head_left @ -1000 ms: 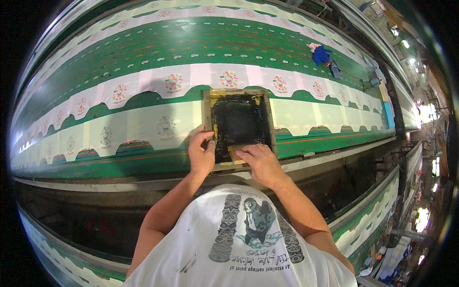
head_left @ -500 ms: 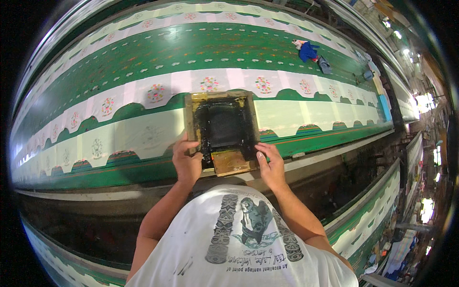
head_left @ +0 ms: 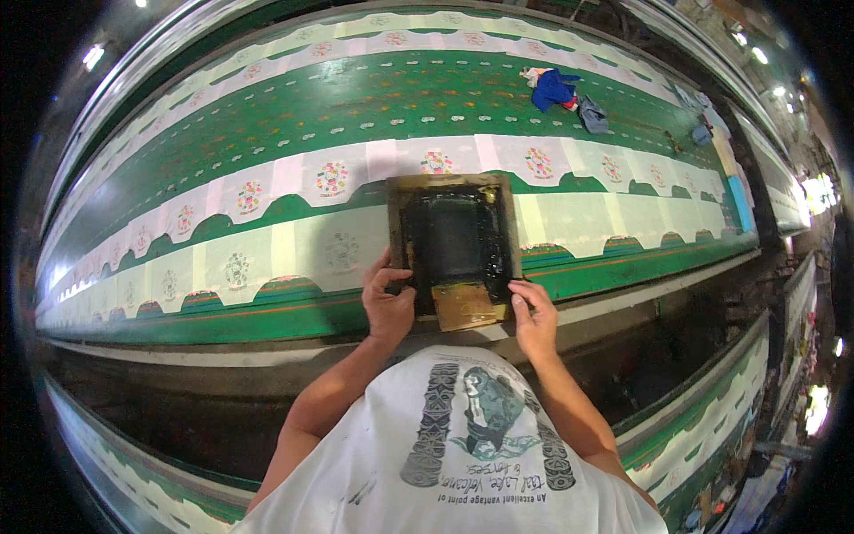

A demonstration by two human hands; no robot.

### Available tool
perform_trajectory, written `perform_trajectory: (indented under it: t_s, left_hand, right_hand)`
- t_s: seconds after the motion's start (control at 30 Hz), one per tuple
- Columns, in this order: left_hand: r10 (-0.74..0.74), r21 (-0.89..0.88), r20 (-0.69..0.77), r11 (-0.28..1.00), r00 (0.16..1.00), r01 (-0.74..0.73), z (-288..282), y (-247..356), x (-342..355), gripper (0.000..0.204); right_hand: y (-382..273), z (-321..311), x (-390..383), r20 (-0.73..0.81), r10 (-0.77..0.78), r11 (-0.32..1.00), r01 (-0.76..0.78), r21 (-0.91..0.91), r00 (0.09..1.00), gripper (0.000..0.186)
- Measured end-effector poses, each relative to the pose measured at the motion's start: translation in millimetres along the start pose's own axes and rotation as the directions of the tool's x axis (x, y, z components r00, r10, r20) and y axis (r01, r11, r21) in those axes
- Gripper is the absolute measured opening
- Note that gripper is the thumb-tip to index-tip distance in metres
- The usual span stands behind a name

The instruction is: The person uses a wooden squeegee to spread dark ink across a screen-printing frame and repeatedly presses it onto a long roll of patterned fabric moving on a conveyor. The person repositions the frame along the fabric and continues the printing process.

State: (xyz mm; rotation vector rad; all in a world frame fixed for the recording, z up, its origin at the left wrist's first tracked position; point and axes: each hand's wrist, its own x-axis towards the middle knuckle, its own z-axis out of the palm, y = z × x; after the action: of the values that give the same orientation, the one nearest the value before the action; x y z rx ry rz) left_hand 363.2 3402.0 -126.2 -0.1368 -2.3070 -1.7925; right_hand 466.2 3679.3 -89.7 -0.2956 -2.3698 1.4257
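Observation:
A wooden screen-printing frame [head_left: 398,214], its dark mesh edged with wet black ink, lies over the near row of pale cloth pieces [head_left: 583,218]. At its near end rests a flat brown squeegee [head_left: 463,305], tilted slightly. My left hand [head_left: 390,303] has its fingers curled on the frame's left side near the close corner. The right side, near its close corner, is pinched between thumb and fingers of my right hand [head_left: 534,313]. Neither hand touches the squeegee. Left of the frame, cloth pieces bear a dark outline print [head_left: 237,269]; the cloth under the frame is hidden.
The long green printing table [head_left: 356,98] runs across the view. Beyond the frame lies a row of cloth with coloured prints [head_left: 332,178]. A blue cloth bundle [head_left: 553,89] and a grey one [head_left: 593,116] lie farther back. Another green table [head_left: 703,427] stands behind at right.
The whole view has shifted, so table, frame and hands appear farther right. Both hands keep their hold on the frame, and the squeegee stays at its near end.

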Motion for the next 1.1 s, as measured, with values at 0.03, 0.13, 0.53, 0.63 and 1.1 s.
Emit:
perform_trajectory:
  t_s: [0.03, 0.13, 0.53, 0.63, 1.1]
  left_hand:
    - [-0.002, 0.006, 0.002, 1.0, 1.0, 0.002, 12, 1, -2, 0.029]
    - [0.001, 0.056, 0.014, 0.998, 1.0, -0.002, 36, 0, -6, 0.029]
    - [-0.107, 0.05, 0.009, 0.993, 0.994, 0.107, 60, 17, -8, 0.029]
    - [-0.132, 0.042, 0.001, 0.99, 0.991, 0.132, 62, 9, -9, 0.029]
    - [-0.289, -0.065, 0.155, 0.951, 0.945, 0.301, 42, 11, 5, 0.029]
  right_hand:
    - [5, -11, 3, 0.001, -0.012, 1.0, 0.012, -0.008, 1.0, 0.02]
    - [11, -38, 10, 0.036, -0.126, 0.986, 0.129, -0.101, 0.991, 0.02]
    - [-16, -37, 42, 0.558, -0.466, 0.746, 0.644, -0.168, 0.686, 0.039]
    - [-16, -31, 53, 0.661, -0.412, 0.699, 0.683, -0.212, 0.627, 0.04]
    - [-35, 10, 214, 0.727, -0.159, 0.823, 0.496, -0.276, 0.668, 0.039]
